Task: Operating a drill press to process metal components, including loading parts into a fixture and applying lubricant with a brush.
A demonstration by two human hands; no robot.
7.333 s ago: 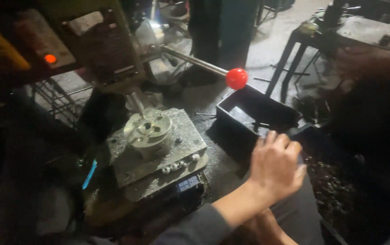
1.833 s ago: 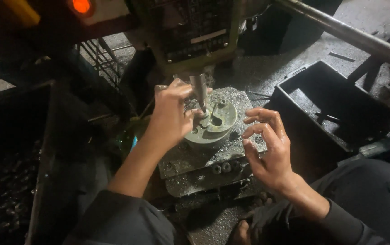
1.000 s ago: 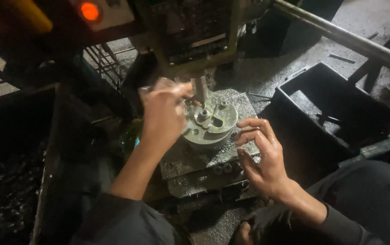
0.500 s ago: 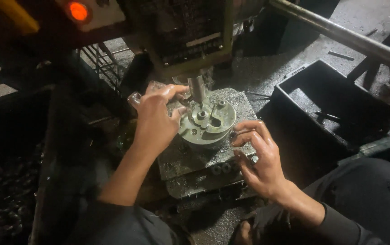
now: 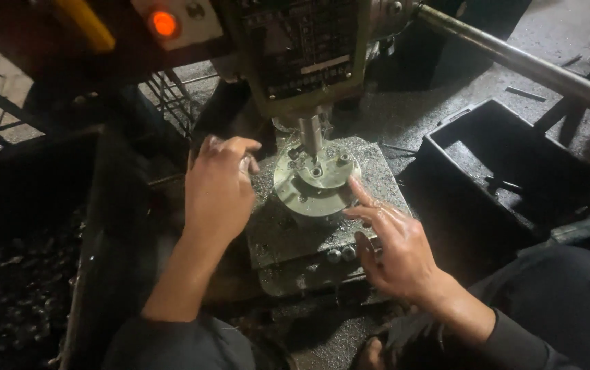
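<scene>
Two hands at a round metal fixture under the drill spindle

A round, pale-grey metal fixture (image 5: pixel 314 186), disc-shaped with a raised top plate on which three small bolt heads can be counted, is seen sitting on a flat steel plate (image 5: pixel 288 233) speckled with fine chips, directly below the shiny vertical spindle (image 5: pixel 310 131). The left hand (image 5: pixel 218 188) is curled loosely at the fixture's left edge; something small may be pinched in its fingertips, but that cannot be told. The right hand (image 5: pixel 394 243) is spread wide and holds nothing, its forefinger stretched up to touch the fixture's right rim. One black rectangular bin (image 5: pixel 514 171) is set to the right, one long bare steel lever (image 5: pixel 521 62) is angled above it, and one orange lamp (image 5: pixel 164 24) is lit on the machine head.
</scene>
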